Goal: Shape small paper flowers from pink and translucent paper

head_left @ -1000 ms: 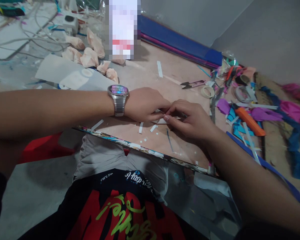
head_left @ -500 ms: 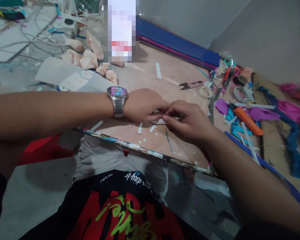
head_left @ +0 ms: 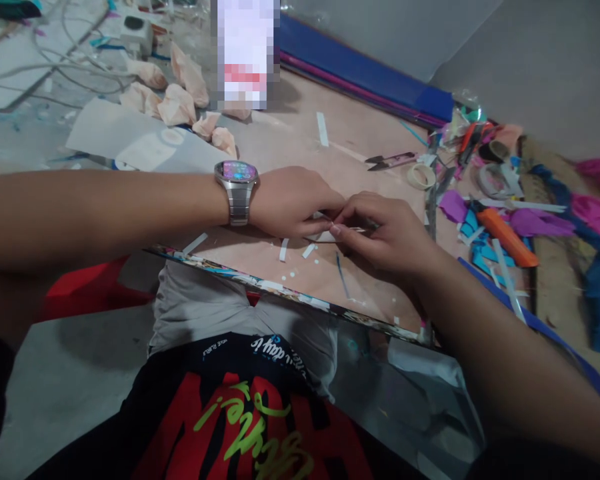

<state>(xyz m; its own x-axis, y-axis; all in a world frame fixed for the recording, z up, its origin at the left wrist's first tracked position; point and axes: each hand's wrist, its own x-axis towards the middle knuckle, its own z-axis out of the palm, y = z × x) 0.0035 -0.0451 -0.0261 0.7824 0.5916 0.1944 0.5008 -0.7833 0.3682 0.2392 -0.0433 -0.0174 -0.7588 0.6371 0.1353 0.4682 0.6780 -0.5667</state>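
Observation:
My left hand (head_left: 295, 200), with a metal-strapped watch (head_left: 237, 180) at its wrist, reaches in from the left over the tan work board (head_left: 260, 143). My right hand (head_left: 385, 230) comes from the right, and the fingertips of both meet in a pinch. What they hold is too small and covered to make out. A white paper-like piece (head_left: 326, 236) shows just under the joined fingertips; whether it is held or lies on the board I cannot tell. Short white strips (head_left: 284, 250) and tiny white dots (head_left: 293, 274) lie nearer the board's front edge.
Thread snips (head_left: 393, 161) and a tape roll (head_left: 421, 177) lie beyond my right hand. An orange cutter (head_left: 507, 237) sits among coloured scraps at the right. Crumpled peach pieces (head_left: 177, 105) and cables (head_left: 73, 67) are at the left, and a blurred-out screen (head_left: 245, 50) stands behind.
The view has shifted slightly, so most things on the board appear a little higher and to the right. Both hands keep the same fingertip pinch.

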